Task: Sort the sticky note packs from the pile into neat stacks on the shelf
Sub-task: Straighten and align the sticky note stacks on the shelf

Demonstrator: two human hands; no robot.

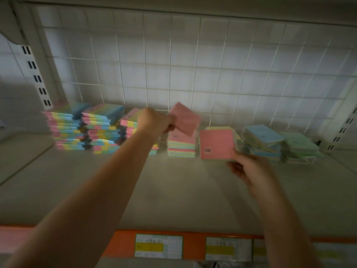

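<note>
Behind the shelf stands a white wire grid panel (193, 64). At the left side there is a white upright with dark slots (36, 78), and another slotted upright (345, 128) at the right. Along the front edge runs an orange strip (193, 246) carrying two price labels (158, 246), blurred.

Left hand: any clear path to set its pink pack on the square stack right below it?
Probably yes. The left hand grips a pink pack in the air just above the pink-topped stack, and nothing lies between them. The right hand holds another pink pack off to the side, clear of that drop.
</note>
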